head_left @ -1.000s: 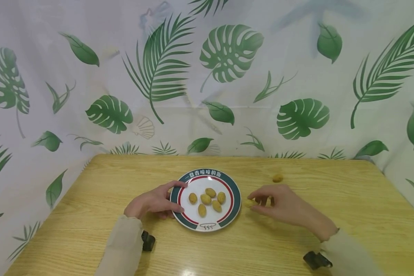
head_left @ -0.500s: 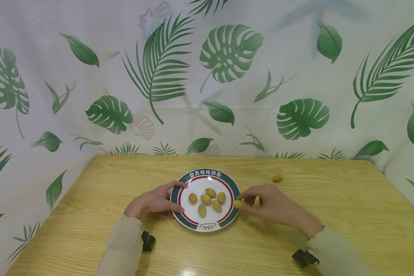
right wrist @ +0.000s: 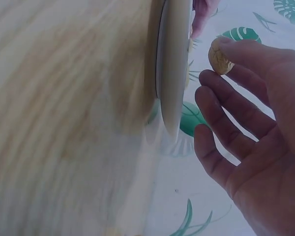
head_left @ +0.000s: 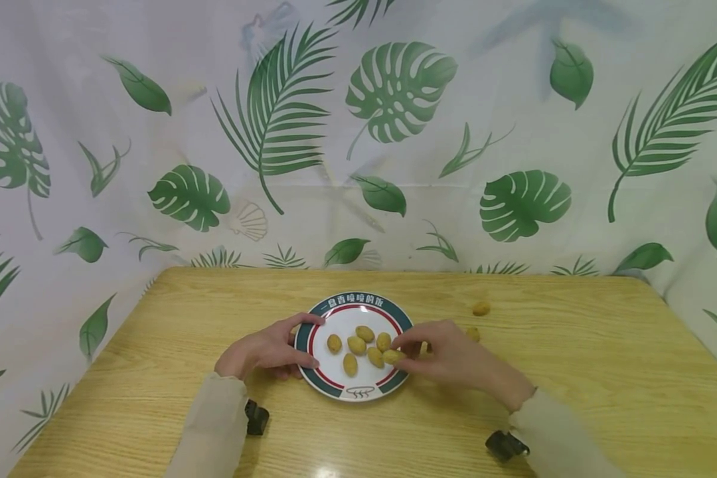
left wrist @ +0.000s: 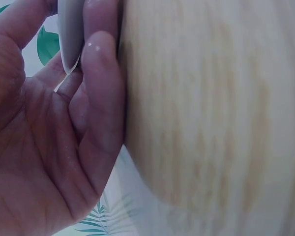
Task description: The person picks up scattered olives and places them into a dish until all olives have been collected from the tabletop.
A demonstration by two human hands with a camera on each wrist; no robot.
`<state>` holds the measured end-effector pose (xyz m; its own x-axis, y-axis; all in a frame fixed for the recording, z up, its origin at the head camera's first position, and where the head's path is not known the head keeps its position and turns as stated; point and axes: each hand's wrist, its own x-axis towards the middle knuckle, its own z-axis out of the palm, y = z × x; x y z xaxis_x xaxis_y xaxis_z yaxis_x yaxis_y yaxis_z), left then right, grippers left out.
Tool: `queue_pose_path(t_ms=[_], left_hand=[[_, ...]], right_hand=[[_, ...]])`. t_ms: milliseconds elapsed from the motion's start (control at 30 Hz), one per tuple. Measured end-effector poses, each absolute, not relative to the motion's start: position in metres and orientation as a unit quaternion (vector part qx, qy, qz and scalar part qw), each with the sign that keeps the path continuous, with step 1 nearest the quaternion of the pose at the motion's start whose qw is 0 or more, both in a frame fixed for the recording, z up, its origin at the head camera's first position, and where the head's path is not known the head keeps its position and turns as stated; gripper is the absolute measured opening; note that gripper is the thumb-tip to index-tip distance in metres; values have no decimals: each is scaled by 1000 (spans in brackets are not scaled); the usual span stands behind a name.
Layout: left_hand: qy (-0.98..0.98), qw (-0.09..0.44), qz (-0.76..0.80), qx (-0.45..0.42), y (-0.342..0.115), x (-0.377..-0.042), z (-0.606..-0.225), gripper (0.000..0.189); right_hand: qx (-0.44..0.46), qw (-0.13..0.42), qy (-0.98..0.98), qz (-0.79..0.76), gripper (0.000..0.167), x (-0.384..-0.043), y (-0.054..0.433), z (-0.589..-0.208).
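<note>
A round white plate with a dark green rim and red ring lies on the table, several small yellow-brown oval pieces on it. My left hand grips the plate's left edge, thumb over the rim and fingers partly beneath; the plate's edge shows between them in the left wrist view. My right hand pinches another oval piece over the plate's right side. In the right wrist view this piece looks rough and cracked, between thumb and fingertips, above the plate.
Right of the plate, one oval piece lies on the wooden table. A second one shows just behind the right hand. A leaf-printed curtain stands along the table's back and sides.
My right hand has moved left with the pinched oval piece, from beside the plate to over its right part. Another piece has come into view behind it. The left hand stays.
</note>
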<state>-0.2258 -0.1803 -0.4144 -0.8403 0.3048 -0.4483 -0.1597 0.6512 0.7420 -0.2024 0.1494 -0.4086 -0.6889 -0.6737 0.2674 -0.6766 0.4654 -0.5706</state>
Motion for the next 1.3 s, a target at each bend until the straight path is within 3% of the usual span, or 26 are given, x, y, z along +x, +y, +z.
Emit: queue_pose_path(t_ms=[233, 733, 1300], left_hand=[[862, 281, 419, 34, -180, -226, -415, 69], [869, 279, 407, 37, -180, -226, -415, 70], [865, 284, 412, 39, -180, -226, -413, 70]], right_hand=[[379, -41, -868, 319, 21, -203, 138, -412], [377, -71, -881, 277, 17, -204, 117, -416], [346, -71, -899, 257, 14, -205, 107, -412]])
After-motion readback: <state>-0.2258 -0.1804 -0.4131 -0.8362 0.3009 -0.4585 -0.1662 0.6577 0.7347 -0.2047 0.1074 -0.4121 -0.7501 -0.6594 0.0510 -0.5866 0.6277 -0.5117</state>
